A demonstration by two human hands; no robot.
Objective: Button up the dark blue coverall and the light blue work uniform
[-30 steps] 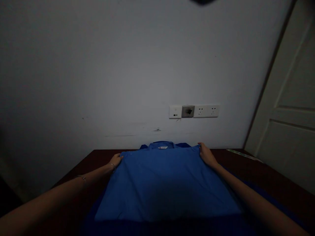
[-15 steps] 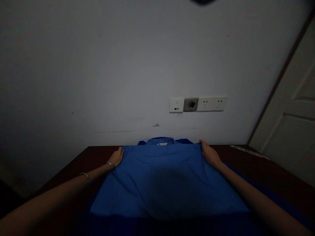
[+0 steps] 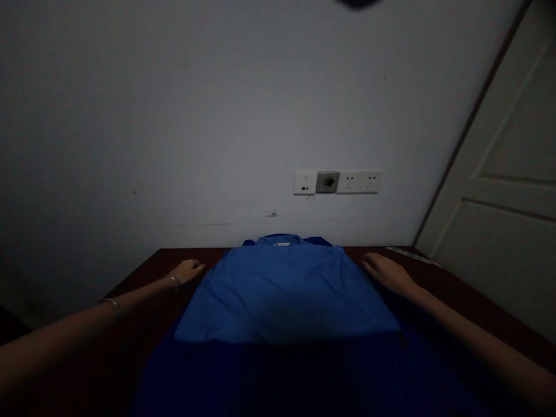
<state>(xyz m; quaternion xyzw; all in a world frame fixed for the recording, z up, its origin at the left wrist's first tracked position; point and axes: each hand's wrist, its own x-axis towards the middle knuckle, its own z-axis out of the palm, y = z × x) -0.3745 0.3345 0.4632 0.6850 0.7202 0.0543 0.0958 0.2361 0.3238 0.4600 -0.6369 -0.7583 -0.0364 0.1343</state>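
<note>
A two-tone blue garment (image 3: 278,289) with a collar and a white label lies spread on the dark red table, its collar toward the wall. It looks like a work jacket or shirt; its lighter upper panel is smooth with a few creases, and the dark blue part nearer me fades into shadow. My left hand (image 3: 187,270) is just off the garment's left shoulder edge, low over the table, fingers loosely bent and holding nothing. Beyond the right shoulder edge, my right hand (image 3: 387,273) hovers or rests with its fingers apart, also without cloth in it.
Behind the table (image 3: 143,284) rises a pale wall (image 3: 217,116) with a row of sockets (image 3: 358,181). At the back right corner of the table lies a flat, ruler-like strip (image 3: 412,256). A white panelled door (image 3: 512,243) stands on the right.
Both hands have let go of the garment's shoulder edges and moved outward, left and right. The light blue panel now lies lower and flatter. The view has shifted slightly.
</note>
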